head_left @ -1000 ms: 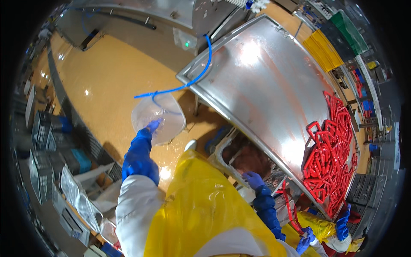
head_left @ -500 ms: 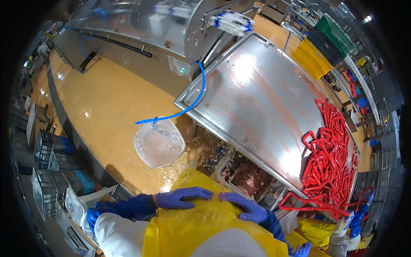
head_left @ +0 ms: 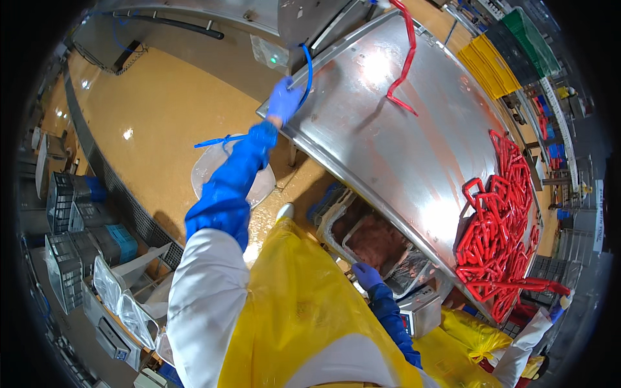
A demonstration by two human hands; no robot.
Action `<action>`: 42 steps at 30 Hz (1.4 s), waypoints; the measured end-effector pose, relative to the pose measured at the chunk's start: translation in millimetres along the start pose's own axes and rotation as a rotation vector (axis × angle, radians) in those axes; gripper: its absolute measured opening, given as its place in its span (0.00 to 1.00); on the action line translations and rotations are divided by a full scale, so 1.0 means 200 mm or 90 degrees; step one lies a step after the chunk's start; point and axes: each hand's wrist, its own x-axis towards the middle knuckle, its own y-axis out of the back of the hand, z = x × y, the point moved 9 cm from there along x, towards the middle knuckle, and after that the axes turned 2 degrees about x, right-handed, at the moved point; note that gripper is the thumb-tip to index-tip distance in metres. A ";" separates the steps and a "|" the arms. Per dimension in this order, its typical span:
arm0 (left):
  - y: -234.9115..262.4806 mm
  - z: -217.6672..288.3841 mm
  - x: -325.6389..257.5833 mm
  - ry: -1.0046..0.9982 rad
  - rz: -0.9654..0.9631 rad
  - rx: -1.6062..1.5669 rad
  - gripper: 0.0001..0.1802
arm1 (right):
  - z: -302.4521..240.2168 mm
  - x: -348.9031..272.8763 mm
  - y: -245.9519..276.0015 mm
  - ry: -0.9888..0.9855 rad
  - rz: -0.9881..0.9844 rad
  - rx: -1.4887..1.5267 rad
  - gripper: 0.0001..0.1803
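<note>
My left hand [head_left: 284, 100], in a blue-violet glove, reaches far out to the near-left corner of the steel table [head_left: 349, 136]. It is against the blue hose [head_left: 310, 71]; blur hides how its fingers lie. Lower down, my right hand [head_left: 367, 275], gloved alike, is at the near rim of a bin [head_left: 331, 227] of ground, reddish-brown meat [head_left: 376, 246]. Its fingertips are too small to make out. A strand of red linked sausages [head_left: 409, 55] hangs from above onto the table's far end. More red sausages [head_left: 498, 226] lie heaped at its right end.
A co-worker's gloved hand [head_left: 561, 304] is at red sausages by the table's right end. A whitish tub [head_left: 204, 169] stands on the floor under my left arm. A small metal box [head_left: 422, 310] sits beside my right forearm. Stacked crates [head_left: 488, 64] stand beyond the table.
My left hand has gone from my yellow apron out to the table corner. My right hand has moved from the apron to the meat bin. A red sausage strand has appeared at the far end.
</note>
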 end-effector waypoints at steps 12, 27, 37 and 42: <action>-0.05 -0.85 0.89 0.122 0.060 0.042 0.24 | -0.69 0.14 0.52 0.137 0.198 0.129 0.17; -0.21 -0.02 -1.69 0.262 -0.814 0.029 0.20 | -1.36 1.70 1.57 0.014 0.550 0.018 0.21; 0.07 -0.25 -1.72 0.166 -0.625 0.250 0.22 | -1.56 1.92 1.81 -0.001 0.499 -0.108 0.31; 0.17 -0.31 -1.90 0.236 -0.683 0.250 0.23 | -1.56 1.92 1.80 -0.055 0.434 -0.118 0.28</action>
